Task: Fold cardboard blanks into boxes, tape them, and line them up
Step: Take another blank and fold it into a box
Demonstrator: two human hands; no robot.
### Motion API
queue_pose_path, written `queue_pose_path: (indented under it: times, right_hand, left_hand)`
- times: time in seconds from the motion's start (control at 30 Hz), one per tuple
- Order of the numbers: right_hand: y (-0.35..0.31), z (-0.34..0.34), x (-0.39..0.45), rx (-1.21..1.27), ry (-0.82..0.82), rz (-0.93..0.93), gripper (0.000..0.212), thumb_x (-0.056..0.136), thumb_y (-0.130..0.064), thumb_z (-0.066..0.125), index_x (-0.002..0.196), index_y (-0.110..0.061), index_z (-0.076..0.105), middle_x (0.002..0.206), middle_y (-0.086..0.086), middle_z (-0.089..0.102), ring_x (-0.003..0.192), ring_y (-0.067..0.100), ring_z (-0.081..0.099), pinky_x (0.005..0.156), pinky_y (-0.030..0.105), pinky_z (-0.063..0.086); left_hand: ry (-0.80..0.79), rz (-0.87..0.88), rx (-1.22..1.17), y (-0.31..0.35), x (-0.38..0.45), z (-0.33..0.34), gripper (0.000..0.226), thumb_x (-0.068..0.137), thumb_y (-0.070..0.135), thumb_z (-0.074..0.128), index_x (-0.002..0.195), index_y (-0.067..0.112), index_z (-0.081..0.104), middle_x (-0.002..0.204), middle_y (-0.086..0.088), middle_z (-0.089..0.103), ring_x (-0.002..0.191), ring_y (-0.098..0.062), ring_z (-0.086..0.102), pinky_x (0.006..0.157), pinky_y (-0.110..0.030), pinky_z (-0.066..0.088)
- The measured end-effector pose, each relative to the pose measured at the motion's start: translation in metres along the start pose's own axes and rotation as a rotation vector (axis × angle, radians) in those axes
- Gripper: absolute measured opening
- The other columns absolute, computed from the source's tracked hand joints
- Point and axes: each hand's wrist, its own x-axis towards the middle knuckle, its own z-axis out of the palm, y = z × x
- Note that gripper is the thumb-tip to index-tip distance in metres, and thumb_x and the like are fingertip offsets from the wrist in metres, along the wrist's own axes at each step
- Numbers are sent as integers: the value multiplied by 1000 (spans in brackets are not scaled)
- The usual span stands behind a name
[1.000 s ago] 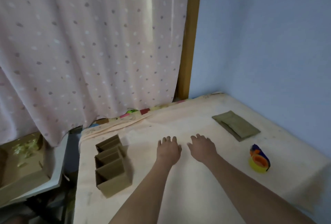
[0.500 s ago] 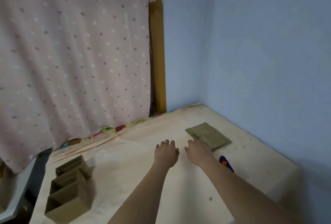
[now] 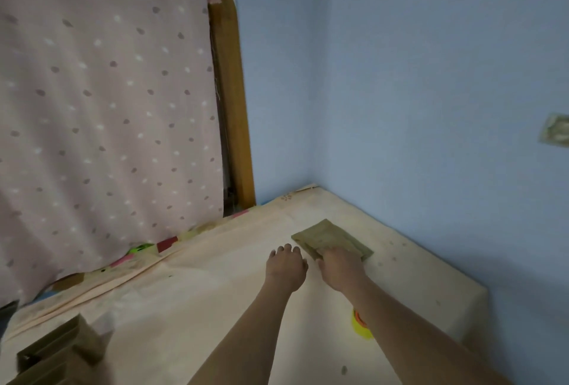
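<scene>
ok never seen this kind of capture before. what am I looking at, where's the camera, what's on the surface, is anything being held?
There is no machine here. A person works with two bare hands, and the single view comes from a wide-angle camera worn on their head, looking forward and down along their arms.

The surface is a table under a pale cloth, set in a corner beside a blue wall and a dotted curtain. The right hand lies on the near edge of a stack of flat cardboard blanks; its fingertips are hidden, so I cannot tell whether it grips one yet. The left hand is beside it over the cloth, holding nothing. Folded boxes stand at the lower left, and a yellow tape roll peeks out behind the right forearm.
</scene>
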Motion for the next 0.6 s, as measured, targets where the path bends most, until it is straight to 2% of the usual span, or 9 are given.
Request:
queue_pose_path:
  times: [0.2,0.33,0.47,0.6]
  right_hand:
    - [21,19,37,-23,79,68,29,99,-40,47,109,-23,69,107,-3,69,98,18,66,84,33,55]
    - [29,29,52,-70,75,78,24,95,-43,53,100,-25,68,97,-6,68,89,16,66,72,29,54]
    - [43,43,69,-47,57,70,27,95,-47,50,104,-28,66,99,-6,68,90,18,66,73,31,54]
    - [50,29,64,-3,39,11,25,101,-32,51,103,-15,69,100,3,70,93,23,66,69,26,41]
  left_hand:
    - [28,84,-32,10,35,10,47,103,34,35,142,9,43,146,-14,44,133,-31,41,113,-43,30]
    - [18,97,-56,12,49,25,48,104,35,34,144,9,42,147,-13,43,133,-30,41,113,-42,31]
    - [21,99,-71,17,70,35,47,104,33,34,143,10,43,147,-12,43,135,-29,39,115,-42,29]
    - [7,111,-92,29,87,46,47,104,32,35,144,9,42,149,-13,41,136,-29,37,117,-42,27]
